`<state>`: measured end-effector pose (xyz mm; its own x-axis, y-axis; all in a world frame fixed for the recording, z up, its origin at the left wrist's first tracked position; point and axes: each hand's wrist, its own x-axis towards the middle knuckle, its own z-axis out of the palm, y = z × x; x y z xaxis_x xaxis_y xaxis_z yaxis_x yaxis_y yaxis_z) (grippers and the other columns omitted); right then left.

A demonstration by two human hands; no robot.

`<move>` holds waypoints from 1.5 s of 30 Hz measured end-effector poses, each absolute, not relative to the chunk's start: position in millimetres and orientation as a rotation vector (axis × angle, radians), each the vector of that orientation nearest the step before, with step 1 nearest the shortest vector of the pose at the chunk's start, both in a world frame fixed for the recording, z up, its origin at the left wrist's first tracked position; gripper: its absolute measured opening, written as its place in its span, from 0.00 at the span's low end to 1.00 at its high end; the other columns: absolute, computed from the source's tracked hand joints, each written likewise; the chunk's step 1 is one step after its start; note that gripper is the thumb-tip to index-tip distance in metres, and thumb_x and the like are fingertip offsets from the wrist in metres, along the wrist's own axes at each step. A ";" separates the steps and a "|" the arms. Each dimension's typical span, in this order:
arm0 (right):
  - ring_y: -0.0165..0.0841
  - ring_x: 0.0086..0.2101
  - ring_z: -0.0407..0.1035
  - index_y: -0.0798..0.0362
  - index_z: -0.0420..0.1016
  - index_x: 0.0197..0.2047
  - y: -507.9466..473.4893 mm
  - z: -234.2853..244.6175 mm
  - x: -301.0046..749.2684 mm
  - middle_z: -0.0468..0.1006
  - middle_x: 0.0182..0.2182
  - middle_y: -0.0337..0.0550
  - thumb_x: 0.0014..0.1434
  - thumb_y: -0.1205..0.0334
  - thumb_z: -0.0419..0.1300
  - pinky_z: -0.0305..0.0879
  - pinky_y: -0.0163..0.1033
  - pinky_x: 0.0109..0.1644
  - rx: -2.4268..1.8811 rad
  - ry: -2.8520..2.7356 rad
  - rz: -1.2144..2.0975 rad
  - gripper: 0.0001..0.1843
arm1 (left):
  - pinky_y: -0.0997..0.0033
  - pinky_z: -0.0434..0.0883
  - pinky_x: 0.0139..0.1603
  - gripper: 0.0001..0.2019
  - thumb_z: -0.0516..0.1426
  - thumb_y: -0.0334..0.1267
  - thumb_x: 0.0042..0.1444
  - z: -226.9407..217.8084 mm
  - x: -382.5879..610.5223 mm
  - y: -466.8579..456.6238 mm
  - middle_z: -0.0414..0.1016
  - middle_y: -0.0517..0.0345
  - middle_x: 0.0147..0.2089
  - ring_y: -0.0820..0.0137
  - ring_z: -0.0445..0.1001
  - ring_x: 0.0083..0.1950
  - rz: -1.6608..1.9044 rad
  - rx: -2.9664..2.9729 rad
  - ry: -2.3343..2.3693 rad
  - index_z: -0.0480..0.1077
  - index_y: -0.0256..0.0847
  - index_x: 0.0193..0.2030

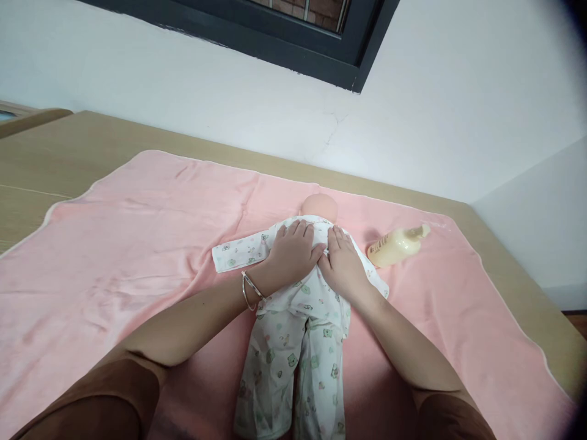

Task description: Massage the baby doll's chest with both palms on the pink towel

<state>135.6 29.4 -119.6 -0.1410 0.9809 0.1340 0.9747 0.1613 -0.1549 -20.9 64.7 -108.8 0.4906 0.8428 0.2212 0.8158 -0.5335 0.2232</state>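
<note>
Closest to my view are two brown sleeves (105, 403), one in each lower corner, with bare forearms reaching forward from them. Between the arms I have the doll (302, 299) laid out on the blanket, its trousers (270, 373) toward me and the rounded crown of its head (320, 208) at the far end. Its loose white top (312, 287) has small green and brown prints; one sleeve stretches out to the left. My left hand (293, 250) and right hand (343, 260) lie flat on the upper part of that top, fingers straight and close together, gripping nothing, thumbs near each other. Thin silver bangles (247, 290) circle the left wrist. Just beyond the right hand, a pale yellow pump bottle (397, 246) rests on the pink blanket (160, 220), pump end to the right. The blanket covers much of a wooden table (105, 131) set against a white wall (413, 122), below a dark window frame (293, 58).
</note>
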 end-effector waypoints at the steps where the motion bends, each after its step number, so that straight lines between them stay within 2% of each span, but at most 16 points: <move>1: 0.55 0.72 0.47 0.76 0.52 0.73 29.4 -119.5 135.5 0.55 0.72 0.70 0.71 0.56 0.43 0.46 0.60 0.76 -1.914 -2.232 0.043 0.37 | 0.44 0.61 0.71 0.28 0.45 0.48 0.72 -109.1 -21.0 64.9 0.66 0.36 0.71 0.50 0.62 0.73 0.484 2.639 1.464 0.62 0.27 0.69; 13: 0.54 0.72 0.47 0.76 0.51 0.73 29.0 -119.5 135.2 0.54 0.72 0.70 0.71 0.57 0.43 0.46 0.59 0.76 -1.925 -2.238 0.037 0.37 | 0.45 0.62 0.69 0.25 0.46 0.46 0.71 -105.7 -20.5 62.9 0.70 0.37 0.65 0.50 0.67 0.66 0.517 2.628 1.449 0.65 0.28 0.64; 20: 0.54 0.72 0.49 0.76 0.53 0.73 30.2 -117.8 136.8 0.56 0.72 0.69 0.71 0.57 0.44 0.48 0.59 0.76 -1.904 -2.237 0.010 0.36 | 0.44 0.60 0.71 0.27 0.45 0.46 0.72 -107.3 -19.7 64.6 0.67 0.35 0.69 0.50 0.62 0.72 0.514 2.636 1.459 0.63 0.26 0.67; 23: 0.52 0.71 0.53 0.75 0.56 0.72 25.7 -113.2 135.9 0.59 0.70 0.67 0.70 0.57 0.45 0.51 0.57 0.75 -1.870 -2.268 -0.020 0.35 | 0.47 0.63 0.69 0.27 0.46 0.45 0.72 -103.7 -20.5 60.2 0.68 0.35 0.69 0.50 0.64 0.71 0.497 2.683 1.438 0.63 0.26 0.68; 28: 0.47 0.68 0.61 0.71 0.66 0.68 3.6 -106.2 128.0 0.67 0.67 0.63 0.70 0.63 0.43 0.54 0.55 0.74 -1.789 -2.317 -0.200 0.30 | 0.50 0.68 0.64 0.22 0.47 0.40 0.70 -92.8 -24.7 43.5 0.74 0.37 0.63 0.51 0.71 0.65 0.499 2.814 1.315 0.72 0.28 0.60; 32: 0.48 0.64 0.67 0.69 0.70 0.65 -2.3 -103.1 128.5 0.72 0.63 0.64 0.71 0.59 0.45 0.58 0.53 0.72 -1.813 -2.302 -0.232 0.29 | 0.53 0.70 0.62 0.19 0.49 0.43 0.70 -83.7 -30.4 46.0 0.76 0.40 0.60 0.54 0.73 0.62 0.465 2.732 1.351 0.75 0.32 0.54; 34: 0.49 0.64 0.67 0.69 0.69 0.66 6.5 -103.4 133.8 0.72 0.63 0.65 0.72 0.56 0.44 0.58 0.54 0.72 -1.835 -2.297 -0.185 0.30 | 0.54 0.70 0.62 0.19 0.49 0.44 0.71 -83.5 -32.7 55.2 0.78 0.41 0.58 0.55 0.74 0.61 0.436 2.672 1.395 0.75 0.33 0.53; 36: 0.50 0.67 0.62 0.70 0.64 0.69 20.2 -105.1 140.8 0.68 0.66 0.66 0.74 0.53 0.42 0.55 0.56 0.73 -1.835 -2.315 -0.104 0.33 | 0.53 0.69 0.64 0.20 0.48 0.45 0.72 -88.2 -33.2 65.8 0.77 0.40 0.59 0.54 0.74 0.62 0.430 2.660 1.421 0.74 0.32 0.54; 40: 0.51 0.72 0.51 0.74 0.54 0.72 38.2 -108.2 148.6 0.57 0.71 0.67 0.74 0.50 0.42 0.51 0.57 0.74 -1.776 -2.366 0.063 0.38 | 0.51 0.63 0.69 0.22 0.46 0.42 0.72 -102.1 -28.9 75.1 0.71 0.38 0.67 0.54 0.68 0.69 0.475 2.702 1.414 0.67 0.29 0.63; 43: 0.51 0.70 0.55 0.74 0.58 0.71 29.0 -107.0 143.0 0.61 0.69 0.68 0.73 0.55 0.43 0.52 0.57 0.74 -1.760 -2.351 -0.014 0.34 | 0.49 0.61 0.71 0.23 0.46 0.36 0.71 -104.2 -25.8 65.7 0.67 0.37 0.70 0.54 0.64 0.72 0.437 2.768 1.353 0.63 0.27 0.68; 45: 0.49 0.69 0.59 0.72 0.63 0.69 16.6 -104.3 136.8 0.65 0.68 0.66 0.72 0.59 0.43 0.54 0.56 0.74 -1.726 -2.370 -0.099 0.31 | 0.49 0.61 0.71 0.24 0.47 0.33 0.69 -101.4 -25.9 55.9 0.67 0.36 0.70 0.53 0.63 0.72 0.393 2.837 1.289 0.63 0.26 0.68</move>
<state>136.8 16.6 -104.3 -0.2938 0.9334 0.2058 0.9473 0.3131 -0.0676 -25.9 55.9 -101.4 0.6320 0.7414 0.2257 0.7412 -0.6633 0.1031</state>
